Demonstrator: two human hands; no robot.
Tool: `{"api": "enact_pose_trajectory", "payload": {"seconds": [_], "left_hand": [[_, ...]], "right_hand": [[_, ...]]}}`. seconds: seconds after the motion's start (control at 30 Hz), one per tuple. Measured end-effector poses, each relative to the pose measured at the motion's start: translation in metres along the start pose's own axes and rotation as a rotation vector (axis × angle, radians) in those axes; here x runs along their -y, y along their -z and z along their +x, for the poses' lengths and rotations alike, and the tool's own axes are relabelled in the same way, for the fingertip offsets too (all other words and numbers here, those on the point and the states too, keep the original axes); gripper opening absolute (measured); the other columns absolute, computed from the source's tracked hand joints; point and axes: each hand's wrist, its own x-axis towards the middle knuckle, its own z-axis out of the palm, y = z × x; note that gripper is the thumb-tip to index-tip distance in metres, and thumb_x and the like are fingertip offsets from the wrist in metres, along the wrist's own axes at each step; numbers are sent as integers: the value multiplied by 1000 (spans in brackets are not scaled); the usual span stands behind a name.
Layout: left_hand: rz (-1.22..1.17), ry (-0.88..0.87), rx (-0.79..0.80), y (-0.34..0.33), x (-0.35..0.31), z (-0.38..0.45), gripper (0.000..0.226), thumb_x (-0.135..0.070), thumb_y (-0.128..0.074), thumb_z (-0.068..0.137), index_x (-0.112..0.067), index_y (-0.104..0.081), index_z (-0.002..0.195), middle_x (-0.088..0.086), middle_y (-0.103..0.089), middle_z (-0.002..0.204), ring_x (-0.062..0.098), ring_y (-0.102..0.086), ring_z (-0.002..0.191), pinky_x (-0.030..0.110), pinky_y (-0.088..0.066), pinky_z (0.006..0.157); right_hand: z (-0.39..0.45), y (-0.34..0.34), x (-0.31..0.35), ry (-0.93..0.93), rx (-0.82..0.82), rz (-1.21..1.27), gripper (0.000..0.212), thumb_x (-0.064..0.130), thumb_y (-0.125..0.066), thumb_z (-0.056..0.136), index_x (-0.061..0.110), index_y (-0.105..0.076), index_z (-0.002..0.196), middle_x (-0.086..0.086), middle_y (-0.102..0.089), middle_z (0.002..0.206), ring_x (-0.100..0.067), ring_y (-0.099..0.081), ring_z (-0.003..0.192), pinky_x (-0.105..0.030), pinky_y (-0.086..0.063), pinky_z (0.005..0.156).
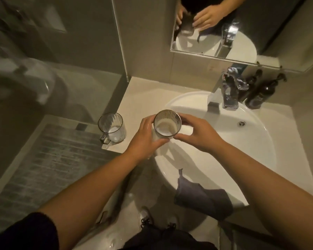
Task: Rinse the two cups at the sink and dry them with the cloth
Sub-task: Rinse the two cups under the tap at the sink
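Both hands grip one ribbed clear glass cup upright above the round white ceramic sink's left rim; left hand wraps its side, right hand pinches its rim; a second handled clear glass cup stands on the pale counter left of the sink; a dark grey cloth drapes the sink's near rim.

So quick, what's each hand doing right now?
Left hand: closed around the side of the ribbed glass cup, holding it.
Right hand: fingertips on the same cup, helping hold it.

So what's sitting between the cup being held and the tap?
Nothing: the head view shows only bare white sink between the held cup and the tap.
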Motion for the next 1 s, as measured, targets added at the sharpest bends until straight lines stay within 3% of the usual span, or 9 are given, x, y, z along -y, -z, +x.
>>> {"api": "enact_pose_trajectory", "payload": {"seconds": [0.13, 0.3, 0.43, 0.53, 0.63, 0.73, 0.87, 0.93, 1.0], "left_hand": [[-51, -33, 139, -33, -15, 15, 99, -29, -87, 75, -26, -24, 150, -2, -38, 153, 15, -44, 134, 28, -41, 106], [-74, -82, 220, -78, -26, 29, 91, -31, -88, 73, -22, -32, 144, -12, -44, 135, 9, -47, 124, 18, -37, 100], [-48, -59, 260, -108, -29, 39, 92, -35, -86, 74, -19, -30, 145, -5, -45, 140, 9, -46, 125, 21, -37, 102], [-54, -30, 256, -126, -34, 44, 90, -33, -86, 75, -20, -31, 145, -8, -45, 140, 7, -46, 125, 20, -37, 101], [-68, -16, 234, -142, -40, 51, 88, -34, -85, 76, -22, -32, 145, -13, -43, 135, 7, -47, 124, 20, -38, 101], [-72, -9, 183, -156, -47, 61, 87, -34, -86, 75, -21, -33, 144, -8, -46, 137, 9, -49, 124, 21, -39, 101], [-82, 3, 115, -168, -53, 71, 86, -32, -87, 74, -19, -35, 142, -7, -48, 133, 10, -51, 119, 21, -40, 97], [-93, 11, 108, -174, -53, 75, 86, -30, -87, 74, -19, -35, 141, -6, -50, 132, 10, -52, 117, 17, -39, 94], [-102, 18, 103, -178, -54, 78, 86, -28, -87, 74, -18, -35, 141, -8, -50, 130, 8, -52, 115, 8, -37, 88]], "right_hand": [[-30, 12, -22, -119, -39, 37, 64, 42, -77, 76, 35, -52, 134, 18, -62, 125, 0, -61, 110, -31, -51, 98], [-59, 41, -51, -249, -49, 1, 49, 37, -72, 84, 30, -57, 131, 11, -66, 124, -5, -61, 110, -25, -48, 95], [-65, 86, -87, -269, -424, -292, 22, 21, -61, 91, 12, -68, 110, -4, -69, 108, -22, -64, 100, -31, -49, 86], [-39, 129, -99, -117, -548, -465, 38, 20, -56, 87, 6, -59, 122, -13, -59, 126, -29, -54, 117, -37, -43, 96], [6, 162, -98, 93, -342, -634, 59, 32, -54, 87, 7, -44, 140, -16, -43, 147, -32, -38, 137, -44, -32, 112], [45, 170, -94, 149, -66, -760, 61, 38, -54, 91, 8, -41, 143, -14, -42, 149, -32, -37, 139, -47, -33, 114], [58, 169, -101, 187, -72, -769, 54, 18, -62, 89, 9, -47, 140, -12, -48, 146, -32, -43, 136, -47, -39, 110], [59, 170, -99, 151, -73, -748, 55, 17, -64, 88, 14, -47, 141, -8, -48, 147, -29, -43, 137, -46, -42, 107], [67, 176, -94, 112, -95, -726, 43, 19, -57, 91, 19, -53, 134, -6, -55, 140, -29, -51, 129, -46, -46, 102]]}}
